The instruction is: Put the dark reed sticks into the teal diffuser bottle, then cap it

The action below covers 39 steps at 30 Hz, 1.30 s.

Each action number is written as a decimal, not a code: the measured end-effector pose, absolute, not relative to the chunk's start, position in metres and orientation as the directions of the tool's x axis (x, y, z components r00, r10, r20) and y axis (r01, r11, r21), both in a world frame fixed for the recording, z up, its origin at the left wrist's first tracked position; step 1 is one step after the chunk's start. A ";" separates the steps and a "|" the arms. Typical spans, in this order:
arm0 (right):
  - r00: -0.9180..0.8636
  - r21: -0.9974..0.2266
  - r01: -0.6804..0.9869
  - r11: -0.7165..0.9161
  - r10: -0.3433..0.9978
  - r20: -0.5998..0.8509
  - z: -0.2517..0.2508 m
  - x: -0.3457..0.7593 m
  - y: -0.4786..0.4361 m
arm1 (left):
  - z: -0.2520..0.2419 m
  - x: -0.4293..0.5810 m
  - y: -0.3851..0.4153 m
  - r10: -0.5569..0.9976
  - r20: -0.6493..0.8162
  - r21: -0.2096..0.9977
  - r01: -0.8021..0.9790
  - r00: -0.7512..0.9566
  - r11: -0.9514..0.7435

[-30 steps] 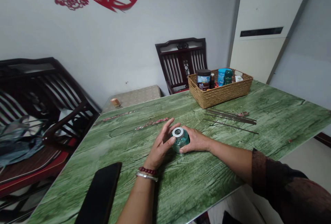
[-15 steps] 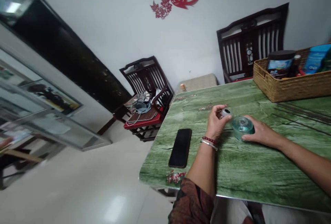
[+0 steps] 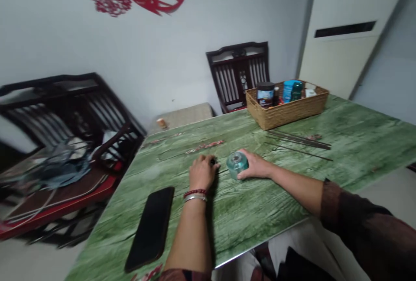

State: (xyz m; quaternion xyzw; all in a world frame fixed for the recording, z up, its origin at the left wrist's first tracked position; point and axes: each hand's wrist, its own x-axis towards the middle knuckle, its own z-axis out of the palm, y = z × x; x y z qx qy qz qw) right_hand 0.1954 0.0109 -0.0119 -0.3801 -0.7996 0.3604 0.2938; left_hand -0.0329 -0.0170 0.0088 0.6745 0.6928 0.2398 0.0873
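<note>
A small round glass jar (image 3: 236, 165) with a blue-green tint stands on the green wood-patterned table (image 3: 357, 142), its top bare. My right hand (image 3: 256, 165) wraps its far side. My left hand (image 3: 202, 172) is closed just left of the jar, apart from it, on a small metal cap (image 3: 212, 161). Only a dark sliver of the cap shows at my fingertips. A beaded bracelet and a silver bangle circle my left wrist.
A black phone (image 3: 151, 228) lies left of my left forearm. Thin dark sticks (image 3: 299, 141) lie before a wicker basket (image 3: 286, 110) of jars and bottles. Dark wooden chairs (image 3: 238, 71) stand beyond the table's far edges.
The metal cap has left the jar's top and stays in my left hand, whose fingers now close over it. The view swung left, then came back.
</note>
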 end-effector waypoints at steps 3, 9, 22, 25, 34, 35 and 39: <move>-0.544 -0.811 0.379 0.445 0.817 0.194 -0.013 0.191 0.012 | 0.015 -0.030 -0.015 0.943 0.324 0.404 0.912 -0.068 -0.073; -0.555 -0.633 0.509 0.584 0.784 0.277 0.009 0.214 0.013 | 0.012 -0.008 -0.009 0.912 0.405 0.851 0.337 0.068 -0.403; -0.079 0.075 0.995 0.071 0.990 0.117 0.013 0.358 -0.013 | 0.004 0.003 -0.013 0.917 0.255 0.881 0.316 0.307 -0.351; -0.084 0.079 0.994 0.074 0.988 0.128 0.009 0.354 -0.012 | -0.001 0.003 -0.011 0.909 0.272 0.874 0.314 0.316 -0.371; -0.098 -0.751 0.461 0.472 0.868 0.486 0.077 0.297 -0.005 | -0.001 0.004 -0.011 0.909 0.290 0.886 0.277 0.298 -0.373; -0.080 -0.816 0.292 0.498 0.863 0.499 0.088 0.284 -0.004 | -0.001 0.004 -0.011 0.908 0.289 0.885 0.278 0.302 -0.374; -0.075 -0.846 -0.080 0.527 0.843 0.532 0.112 0.230 -0.003 | -0.004 0.004 -0.010 0.896 0.297 0.881 0.267 0.331 -0.391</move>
